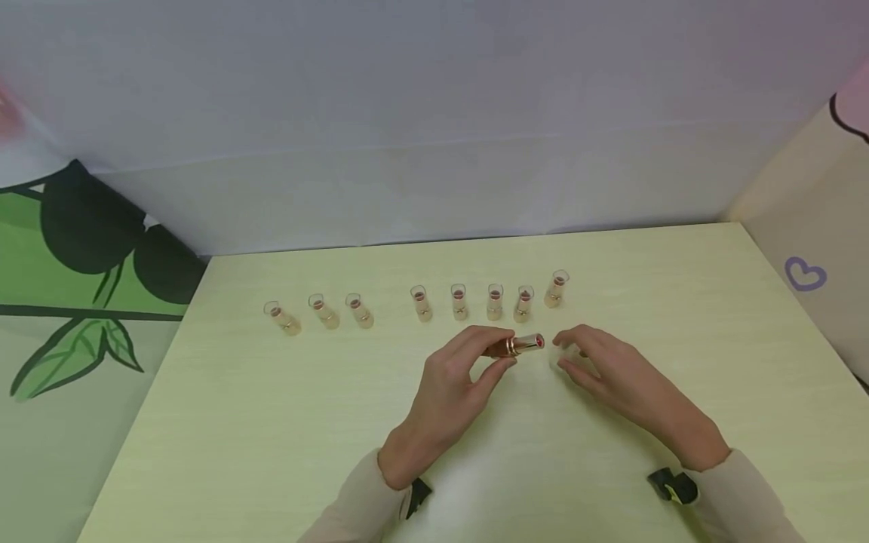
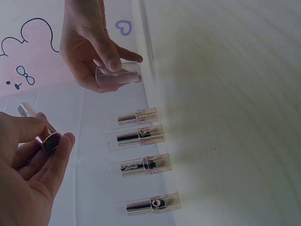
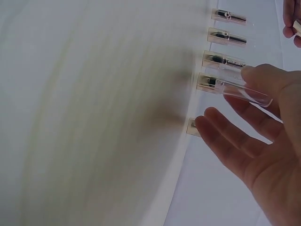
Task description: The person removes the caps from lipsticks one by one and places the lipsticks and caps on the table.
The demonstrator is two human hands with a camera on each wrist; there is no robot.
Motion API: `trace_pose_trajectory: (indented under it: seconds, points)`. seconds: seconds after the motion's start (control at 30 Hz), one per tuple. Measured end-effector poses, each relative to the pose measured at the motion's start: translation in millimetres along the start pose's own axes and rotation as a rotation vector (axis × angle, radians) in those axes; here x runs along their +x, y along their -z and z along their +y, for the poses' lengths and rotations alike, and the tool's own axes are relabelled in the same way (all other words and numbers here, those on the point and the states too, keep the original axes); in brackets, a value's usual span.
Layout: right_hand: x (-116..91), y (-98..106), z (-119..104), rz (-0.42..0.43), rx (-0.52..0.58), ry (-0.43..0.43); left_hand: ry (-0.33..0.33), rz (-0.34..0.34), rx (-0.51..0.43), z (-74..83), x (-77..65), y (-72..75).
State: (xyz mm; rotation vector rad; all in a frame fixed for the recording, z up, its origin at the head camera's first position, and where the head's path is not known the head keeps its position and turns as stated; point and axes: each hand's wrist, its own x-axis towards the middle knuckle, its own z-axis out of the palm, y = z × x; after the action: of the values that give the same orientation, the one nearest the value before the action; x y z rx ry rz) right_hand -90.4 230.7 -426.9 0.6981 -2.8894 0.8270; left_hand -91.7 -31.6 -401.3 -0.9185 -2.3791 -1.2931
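My left hand (image 1: 444, 388) pinches an uncapped lipstick (image 1: 527, 344) between thumb and fingers. The tube lies nearly level above the table, its red tip pointing right toward my other hand. In the left wrist view the dark base of that lipstick (image 2: 51, 142) faces the camera. A clear lipstick cap (image 2: 124, 78) is held by thumb and fingers of my right hand (image 1: 624, 385), a short gap away from the red tip. The same transparent cap (image 3: 249, 92) shows in the right wrist view, overlapping a standing lipstick behind it.
Several capped lipsticks stand in a row across the pale table (image 1: 271, 437) beyond my hands, including a left-end one (image 1: 284, 320) and a right-end one (image 1: 556, 289). A grey-white panel (image 1: 441, 188) rises along the back edge. Side panels with drawings flank the table.
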Motion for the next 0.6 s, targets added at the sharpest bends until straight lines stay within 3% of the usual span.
trace_pose_trajectory:
  seconds: [0.6]
  points:
    - [0.0, 2.0, 2.9, -0.068, -0.024, -0.020, 0.015, -0.008, 0.004, 1.1, 0.6, 0.6]
